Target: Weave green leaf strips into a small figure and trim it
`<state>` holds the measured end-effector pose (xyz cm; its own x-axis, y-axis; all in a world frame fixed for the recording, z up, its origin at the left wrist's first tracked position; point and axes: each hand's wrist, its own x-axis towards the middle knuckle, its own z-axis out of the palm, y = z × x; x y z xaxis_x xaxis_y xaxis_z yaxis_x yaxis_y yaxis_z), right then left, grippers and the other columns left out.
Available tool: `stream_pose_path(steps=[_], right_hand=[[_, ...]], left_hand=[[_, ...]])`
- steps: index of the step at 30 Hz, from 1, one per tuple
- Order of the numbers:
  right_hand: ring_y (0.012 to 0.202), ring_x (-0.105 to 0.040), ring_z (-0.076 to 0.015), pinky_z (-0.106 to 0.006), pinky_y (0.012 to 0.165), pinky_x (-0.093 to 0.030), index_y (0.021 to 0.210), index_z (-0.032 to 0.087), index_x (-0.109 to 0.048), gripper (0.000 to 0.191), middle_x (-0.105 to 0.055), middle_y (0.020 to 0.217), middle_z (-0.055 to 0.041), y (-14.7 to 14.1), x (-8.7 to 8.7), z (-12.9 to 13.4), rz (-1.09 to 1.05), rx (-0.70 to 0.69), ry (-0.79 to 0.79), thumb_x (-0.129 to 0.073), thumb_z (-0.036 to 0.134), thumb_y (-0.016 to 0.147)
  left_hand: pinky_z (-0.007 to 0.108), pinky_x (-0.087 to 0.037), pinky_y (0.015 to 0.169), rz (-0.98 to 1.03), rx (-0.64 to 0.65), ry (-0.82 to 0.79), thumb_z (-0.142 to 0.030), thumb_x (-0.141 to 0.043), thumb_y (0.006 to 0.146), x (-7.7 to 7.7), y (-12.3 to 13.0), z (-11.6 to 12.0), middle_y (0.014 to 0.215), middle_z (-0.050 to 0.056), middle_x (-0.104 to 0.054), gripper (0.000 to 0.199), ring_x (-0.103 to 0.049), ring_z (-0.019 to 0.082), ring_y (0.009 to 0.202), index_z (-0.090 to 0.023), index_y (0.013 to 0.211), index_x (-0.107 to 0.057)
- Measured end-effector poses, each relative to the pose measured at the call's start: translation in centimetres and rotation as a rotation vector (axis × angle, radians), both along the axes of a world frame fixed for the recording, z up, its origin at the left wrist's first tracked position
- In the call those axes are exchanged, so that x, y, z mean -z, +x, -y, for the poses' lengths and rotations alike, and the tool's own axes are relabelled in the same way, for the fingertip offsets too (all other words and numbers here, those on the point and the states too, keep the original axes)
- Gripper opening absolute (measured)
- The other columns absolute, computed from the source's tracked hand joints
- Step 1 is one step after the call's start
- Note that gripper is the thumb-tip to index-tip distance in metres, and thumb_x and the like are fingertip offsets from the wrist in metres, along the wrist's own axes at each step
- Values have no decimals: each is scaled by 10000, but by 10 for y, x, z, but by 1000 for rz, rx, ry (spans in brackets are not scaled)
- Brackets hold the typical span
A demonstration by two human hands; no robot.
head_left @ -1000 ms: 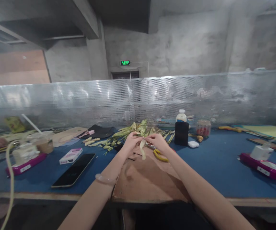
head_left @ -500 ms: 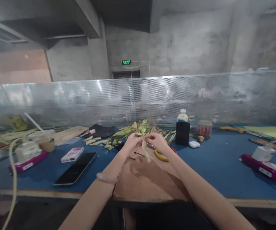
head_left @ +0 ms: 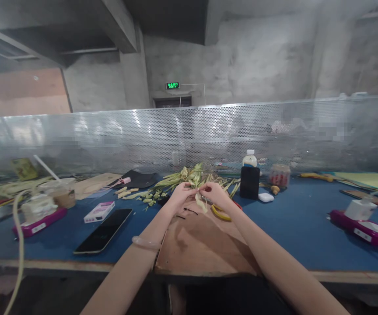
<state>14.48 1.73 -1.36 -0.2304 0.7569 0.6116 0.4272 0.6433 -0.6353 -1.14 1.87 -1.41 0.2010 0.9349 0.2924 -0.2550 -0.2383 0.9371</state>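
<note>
My left hand [head_left: 183, 194] and my right hand [head_left: 213, 193] meet over the far half of a brown wooden board, fingertips pinched close together. Between them hangs a pale yellow-green strip [head_left: 201, 203], thin and curled; its upper end is hidden in the fingers. Beneath my right hand lie pliers with yellow handles [head_left: 220, 213], partly covered by the wrist. Small dark twig-like pieces [head_left: 190, 211] rest on the wooden board [head_left: 205, 249] below the hands. Just beyond the fingers is a heap of pale green stalks and leaf-like pieces [head_left: 194, 175].
On the blue tabletop to the left are a phone [head_left: 105, 232], a small white-pink box [head_left: 99, 211] and a lidded cup [head_left: 61, 192]. At the right stand a bottle [head_left: 250, 158], a black upright block [head_left: 250, 183], a white case [head_left: 266, 197] and a purple power strip [head_left: 366, 229]. A perforated metal screen [head_left: 126, 135] runs behind.
The strip's hanging end has drawn up and curled, so it reaches less far down over the board. Both hands stay almost in place, still pinching.
</note>
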Motion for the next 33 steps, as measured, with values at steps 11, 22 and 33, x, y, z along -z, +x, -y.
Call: stream_pose_path(steps=[11, 22, 33], right_hand=[[603, -563, -121, -209, 538, -421, 751, 135, -641, 158, -640, 678, -26, 1, 4, -7, -86, -52, -93, -530, 235, 701], [539, -528, -99, -202, 526, -414, 736, 145, -621, 119, -618, 630, -2, 2, 8, -11, -54, -43, -76, -534, 167, 658], [616, -543, -126, -228, 598, -400, 705, 166, -630, 111, -634, 683, -16, 1, -1, 4, 68, 54, 94, -527, 144, 669]], left_hand=[[298, -484, 621, -75, -27, 97, -219, -732, 577, -1, -3, -2, 711, 28, -629, 428, -615, 152, 606, -159, 911, -471], [306, -482, 650, -55, 1, 37, -137, -734, 545, -2, -2, 1, 705, 16, -619, 435, -608, 142, 612, -158, 884, -461], [337, -497, 659, -9, 4, -54, -159, -714, 581, 1, -3, 0, 764, 34, -623, 387, -609, 150, 651, -171, 880, -468]])
